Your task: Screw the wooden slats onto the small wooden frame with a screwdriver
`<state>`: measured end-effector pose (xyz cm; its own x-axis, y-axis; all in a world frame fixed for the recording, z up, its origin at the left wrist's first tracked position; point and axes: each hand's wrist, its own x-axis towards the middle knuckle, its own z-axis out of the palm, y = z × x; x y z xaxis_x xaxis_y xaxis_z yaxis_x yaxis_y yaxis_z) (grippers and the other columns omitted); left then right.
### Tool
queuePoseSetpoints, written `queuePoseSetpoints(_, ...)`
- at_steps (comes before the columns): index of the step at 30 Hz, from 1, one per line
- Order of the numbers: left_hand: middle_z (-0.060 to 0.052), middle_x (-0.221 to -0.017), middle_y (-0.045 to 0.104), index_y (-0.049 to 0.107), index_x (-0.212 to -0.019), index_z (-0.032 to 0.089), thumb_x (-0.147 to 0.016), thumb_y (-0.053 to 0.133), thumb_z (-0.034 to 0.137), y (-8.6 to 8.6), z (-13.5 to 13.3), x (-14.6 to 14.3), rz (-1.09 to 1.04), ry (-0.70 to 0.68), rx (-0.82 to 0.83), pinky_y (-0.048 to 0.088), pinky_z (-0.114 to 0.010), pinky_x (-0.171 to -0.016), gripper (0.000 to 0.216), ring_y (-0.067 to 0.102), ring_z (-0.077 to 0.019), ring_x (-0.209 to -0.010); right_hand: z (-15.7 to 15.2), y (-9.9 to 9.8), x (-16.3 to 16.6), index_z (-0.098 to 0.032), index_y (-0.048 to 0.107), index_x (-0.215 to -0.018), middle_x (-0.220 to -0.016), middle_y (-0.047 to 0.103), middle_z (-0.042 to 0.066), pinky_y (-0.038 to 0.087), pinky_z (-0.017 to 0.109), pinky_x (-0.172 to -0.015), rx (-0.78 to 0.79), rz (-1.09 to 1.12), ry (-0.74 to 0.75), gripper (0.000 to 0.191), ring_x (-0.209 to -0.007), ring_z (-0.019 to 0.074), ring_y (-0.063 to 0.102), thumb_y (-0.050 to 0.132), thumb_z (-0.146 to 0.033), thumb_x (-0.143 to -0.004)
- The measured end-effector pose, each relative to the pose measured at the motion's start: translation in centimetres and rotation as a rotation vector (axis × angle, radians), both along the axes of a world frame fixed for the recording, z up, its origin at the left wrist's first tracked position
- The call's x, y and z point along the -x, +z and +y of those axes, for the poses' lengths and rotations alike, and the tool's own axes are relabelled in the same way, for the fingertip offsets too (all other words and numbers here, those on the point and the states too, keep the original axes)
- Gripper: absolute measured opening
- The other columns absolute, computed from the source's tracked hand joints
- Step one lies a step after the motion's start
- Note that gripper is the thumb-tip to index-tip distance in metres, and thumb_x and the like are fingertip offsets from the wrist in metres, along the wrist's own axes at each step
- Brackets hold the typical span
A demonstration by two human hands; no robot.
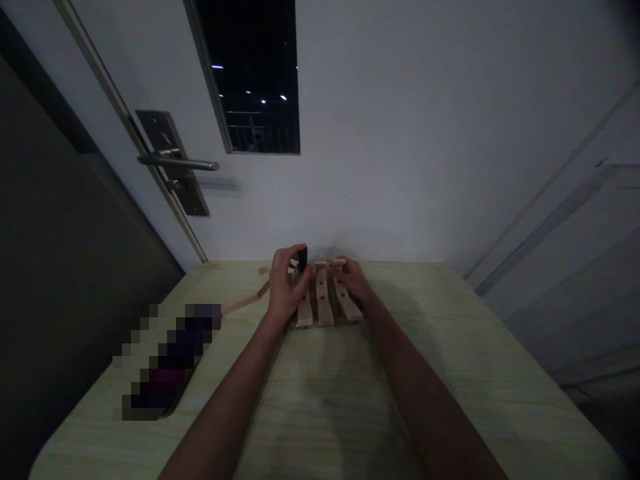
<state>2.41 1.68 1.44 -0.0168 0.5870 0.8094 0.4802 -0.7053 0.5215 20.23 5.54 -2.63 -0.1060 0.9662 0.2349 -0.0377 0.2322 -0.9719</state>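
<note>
Three light wooden slats (323,303) lie side by side on a pale wooden table (450,373), near its far edge. My left hand (286,283) is closed around a small black object (303,259), held upright at the far end of the left slat. My right hand (354,279) rests on the right slat, fingers curled over its far end. Small dark holes show along the slats.
A loose wooden strip (244,301) lies left of the slats. A blurred-out object (167,363) sits on the table's left side. Behind the table stand a white wall, a door with a metal lever handle (177,162) and a dark window (255,73).
</note>
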Motion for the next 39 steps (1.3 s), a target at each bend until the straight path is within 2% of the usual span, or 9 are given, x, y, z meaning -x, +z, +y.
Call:
queuePoseSetpoints(6,-0.002,-0.09,0.056,0.054,-0.118,0.025,-0.082,0.062,0.02,-0.16,0.01,0.1,-0.018,0.031,0.018,0.05,-0.029,-0.071,0.038,0.055,-0.0129,-0.075,0.34,-0.41,-0.08,-0.02,0.052,-0.073,-0.066,0.052,-0.004,0.039,0.024,-0.059,-0.021,-0.002,-0.009,0.033,-0.061,0.0108,0.047,0.072,-0.045,-0.063)
queuePoseSetpoints(13,-0.003,-0.094,0.063,0.044,-0.131,0.023,-0.081,0.058,0.016,-0.11,-0.27,0.02,-0.004,0.012,0.056,0.05,-0.03,-0.077,0.052,0.058,-0.0131,-0.077,0.12,-0.09,0.0,-0.02,0.051,-0.071,-0.065,0.051,-0.004,0.038,0.025,-0.058,-0.011,-0.011,-0.008,0.034,-0.06,0.0109,0.046,0.071,-0.046,-0.063)
queuePoseSetpoints(18,-0.006,-0.104,0.063,0.046,-0.127,0.023,-0.083,0.051,0.013,-0.15,-0.25,0.0,-0.004,-0.062,0.05,0.051,-0.033,-0.08,0.045,0.061,-0.0151,-0.086,0.01,0.15,0.14,-0.02,0.05,-0.069,-0.062,0.05,-0.004,0.036,0.025,-0.056,-0.002,0.005,-0.013,0.034,-0.058,0.0108,0.045,0.072,-0.044,-0.061)
queuePoseSetpoints(21,-0.006,-0.107,0.061,0.048,-0.124,0.023,-0.082,0.056,0.016,-0.15,-0.11,-0.02,-0.018,-0.064,0.021,0.051,-0.031,-0.077,0.043,0.059,-0.0162,-0.091,0.12,0.01,0.11,-0.02,0.05,-0.069,-0.063,0.051,-0.004,0.037,0.025,-0.057,0.009,0.014,-0.004,0.034,-0.058,0.0107,0.045,0.072,-0.044,-0.061)
queuePoseSetpoints(24,-0.005,-0.103,0.058,0.052,-0.12,0.023,-0.079,0.063,0.021,-0.22,0.15,-0.02,-0.044,-0.014,-0.002,0.051,-0.029,-0.073,0.042,0.057,-0.0154,-0.087,0.22,-0.13,0.08,-0.02,0.051,-0.069,-0.063,0.051,-0.004,0.037,0.025,-0.057,0.012,0.01,-0.009,0.034,-0.059,0.0109,0.046,0.072,-0.045,-0.061)
queuePoseSetpoints(29,-0.004,-0.096,0.06,0.052,-0.121,0.023,-0.082,0.062,0.022,-0.45,0.36,0.05,-0.081,0.015,0.033,0.051,-0.03,-0.073,0.04,0.057,-0.0142,-0.082,0.21,-0.23,0.06,-0.02,0.053,-0.071,-0.066,0.054,-0.003,0.039,0.025,-0.06,-0.022,-0.001,-0.018,0.032,-0.062,0.0117,0.048,0.071,-0.045,-0.063)
queuePoseSetpoints(34,-0.004,-0.1,0.063,0.046,-0.127,0.024,-0.083,0.06,0.02,-0.36,-0.03,-0.04,-0.085,-0.031,0.054,0.052,-0.03,-0.076,0.047,0.06,-0.013,-0.079,0.26,-0.25,0.06,-0.02,0.052,-0.069,-0.065,0.052,-0.004,0.038,0.025,-0.059,-0.02,-0.01,-0.025,0.032,-0.061,0.0117,0.047,0.072,-0.044,-0.062)
queuePoseSetpoints(39,-0.006,-0.105,0.064,0.048,-0.124,0.023,-0.086,0.054,0.021,-0.28,-0.18,-0.06,-0.083,-0.091,0.058,0.052,-0.033,-0.081,0.038,0.063,-0.0158,-0.09,0.16,-0.04,0.13,-0.02,0.051,-0.07,-0.063,0.05,-0.004,0.036,0.024,-0.057,-0.033,-0.025,-0.03,0.032,-0.059,0.0109,0.045,0.071,-0.043,-0.062)
